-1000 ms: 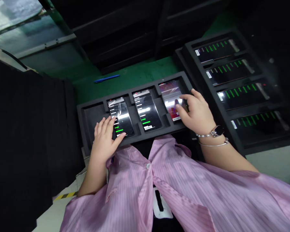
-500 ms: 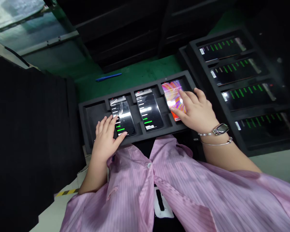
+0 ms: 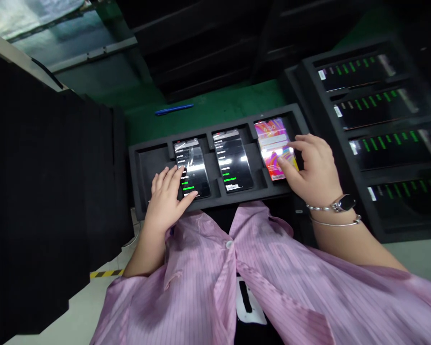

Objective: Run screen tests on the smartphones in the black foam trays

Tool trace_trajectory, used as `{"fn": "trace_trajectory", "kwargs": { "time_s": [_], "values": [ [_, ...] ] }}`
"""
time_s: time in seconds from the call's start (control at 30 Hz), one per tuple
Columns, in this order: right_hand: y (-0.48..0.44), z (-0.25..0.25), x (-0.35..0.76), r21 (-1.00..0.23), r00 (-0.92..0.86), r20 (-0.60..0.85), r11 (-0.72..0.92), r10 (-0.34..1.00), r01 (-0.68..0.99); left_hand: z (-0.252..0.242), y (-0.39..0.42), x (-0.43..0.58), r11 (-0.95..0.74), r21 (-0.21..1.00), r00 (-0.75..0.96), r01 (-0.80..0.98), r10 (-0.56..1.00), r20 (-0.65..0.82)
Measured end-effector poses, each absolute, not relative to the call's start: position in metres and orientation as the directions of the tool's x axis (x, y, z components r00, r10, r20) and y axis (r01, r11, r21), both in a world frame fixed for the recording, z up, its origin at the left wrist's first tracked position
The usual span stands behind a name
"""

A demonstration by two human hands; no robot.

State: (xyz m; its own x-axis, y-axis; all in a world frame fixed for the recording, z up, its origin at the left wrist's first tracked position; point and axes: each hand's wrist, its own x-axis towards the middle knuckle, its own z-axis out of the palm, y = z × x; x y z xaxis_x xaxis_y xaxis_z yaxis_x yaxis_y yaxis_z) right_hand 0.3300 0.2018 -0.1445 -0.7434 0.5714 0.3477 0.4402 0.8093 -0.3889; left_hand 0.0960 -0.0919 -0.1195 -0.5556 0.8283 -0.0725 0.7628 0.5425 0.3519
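Three smartphones lie face up in separate slots of a black foam tray (image 3: pixel 208 203) in front of me. The left phone (image 3: pixel 197 175) and the middle phone (image 3: pixel 233 158) show dark list screens with white and green text. On the right phone (image 3: pixel 273 143) a bright pink and orange lock screen with a clock is lit. My left hand (image 3: pixel 167 199) rests with fingers spread at the left phone's edge, over the tray. My right hand (image 3: pixel 314 167) is over the right edge of the right phone, fingers apart, thumb at its screen; it grips nothing.
A second black tray (image 3: pixel 359 177) to the right holds several phones with green marks on dark screens. Behind my tray a blue pen (image 3: pixel 174 109) lies on the green mat (image 3: pixel 222 103). Dark stacked trays (image 3: pixel 57 191) rise at the left.
The right phone's screen has gone from a plain colourful picture to one with a clock and light panels. My right hand has drawn slightly rightward off it. The whole view has shifted a little.
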Motion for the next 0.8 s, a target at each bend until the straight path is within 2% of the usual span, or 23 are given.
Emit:
{"fn": "trace_trajectory", "kwargs": {
  "time_s": [0.07, 0.13, 0.27, 0.53, 0.6, 0.8],
  "values": [
    [0.202, -0.145, 0.330, -0.360, -0.758, 0.354, 0.828, 0.548, 0.431, -0.120, -0.092, 0.096, 0.538, 0.352, -0.554, 0.766, 0.830, -0.063],
    [0.206, -0.147, 0.326, -0.352, -0.783, 0.292, 0.823, 0.550, 0.447, -0.121, -0.092, 0.095, 0.535, 0.355, -0.553, 0.767, 0.831, -0.058],
    [0.219, -0.143, 0.309, -0.408, -0.807, 0.157, 0.782, 0.569, 0.472, -0.121, -0.091, 0.093, 0.532, 0.372, -0.554, 0.761, 0.830, -0.054],
    [0.208, -0.116, 0.313, -0.465, -0.811, 0.309, 0.822, 0.498, 0.328, -0.122, -0.093, 0.091, 0.517, 0.398, -0.548, 0.758, 0.835, -0.039],
    [0.193, -0.117, 0.315, -0.476, -0.839, 0.302, 0.834, 0.452, 0.279, -0.121, -0.092, 0.091, 0.522, 0.383, -0.544, 0.762, 0.837, -0.058],
    [0.149, -0.125, 0.295, -0.481, -0.931, 0.314, 0.877, 0.188, 0.015, -0.117, -0.086, 0.092, 0.552, 0.311, -0.544, 0.774, 0.831, -0.121]
  ]
}}
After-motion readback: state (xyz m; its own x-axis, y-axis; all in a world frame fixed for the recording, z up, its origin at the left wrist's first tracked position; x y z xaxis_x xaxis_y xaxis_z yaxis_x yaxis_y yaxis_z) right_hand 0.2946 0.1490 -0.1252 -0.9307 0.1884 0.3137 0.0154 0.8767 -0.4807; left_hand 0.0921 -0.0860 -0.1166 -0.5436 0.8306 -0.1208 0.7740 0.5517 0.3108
